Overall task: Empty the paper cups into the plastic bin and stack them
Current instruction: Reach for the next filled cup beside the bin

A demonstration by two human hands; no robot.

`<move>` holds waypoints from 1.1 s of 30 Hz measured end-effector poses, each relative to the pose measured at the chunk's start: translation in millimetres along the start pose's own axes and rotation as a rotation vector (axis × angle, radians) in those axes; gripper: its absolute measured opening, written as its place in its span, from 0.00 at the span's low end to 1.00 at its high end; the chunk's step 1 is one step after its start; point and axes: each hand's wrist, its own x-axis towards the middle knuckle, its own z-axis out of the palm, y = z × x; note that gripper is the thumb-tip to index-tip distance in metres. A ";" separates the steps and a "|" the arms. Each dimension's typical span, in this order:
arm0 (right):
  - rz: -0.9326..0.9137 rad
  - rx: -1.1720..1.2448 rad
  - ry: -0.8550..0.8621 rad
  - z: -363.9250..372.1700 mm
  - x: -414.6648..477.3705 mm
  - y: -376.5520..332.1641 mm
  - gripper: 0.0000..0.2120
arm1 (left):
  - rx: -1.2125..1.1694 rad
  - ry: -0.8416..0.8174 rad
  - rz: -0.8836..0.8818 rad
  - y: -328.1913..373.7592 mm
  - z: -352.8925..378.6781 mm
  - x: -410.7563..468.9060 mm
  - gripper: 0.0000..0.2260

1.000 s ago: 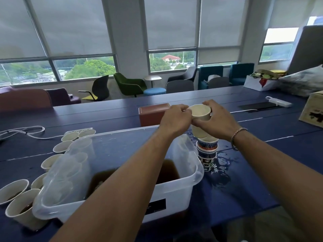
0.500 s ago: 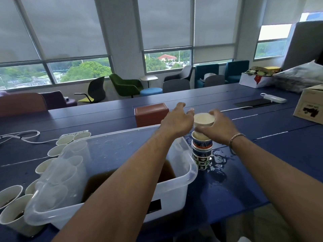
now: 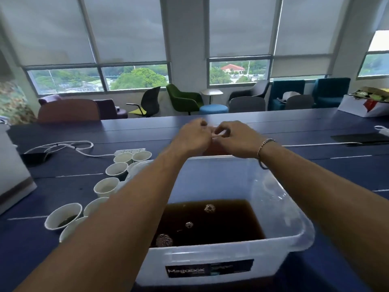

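Reaching past the far rim of the plastic bin (image 3: 189,260), my left hand (image 3: 192,138) and right hand (image 3: 235,138) met fingertip to fingertip, fingers curled close. A pale sliver showed between them, but blur kept me from telling whether it was a cup's rim, or what either hand truly gripped. Brown liquid (image 3: 210,220) lay pooled in the bin. The paper cups (image 3: 63,216) stood in a row to its left on the table (image 3: 315,165). To seat a cup well, I judged, it should go down straight, pressed evenly, rim kept round.

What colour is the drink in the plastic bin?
Dark brown liquid in the clear plastic bin; head view.
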 end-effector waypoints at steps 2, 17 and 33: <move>-0.086 -0.022 -0.107 23.4 26.5 -31.8 0.14 | 0.029 0.035 -0.046 -30.7 -28.1 7.1 0.14; -0.290 -0.500 -0.594 187.0 179.0 -113.2 0.21 | 0.093 0.125 -0.277 -192.2 -107.5 50.1 0.12; -0.276 -0.526 -0.557 149.9 188.6 -100.3 0.08 | 0.143 0.005 -0.429 -190.5 -71.8 80.6 0.24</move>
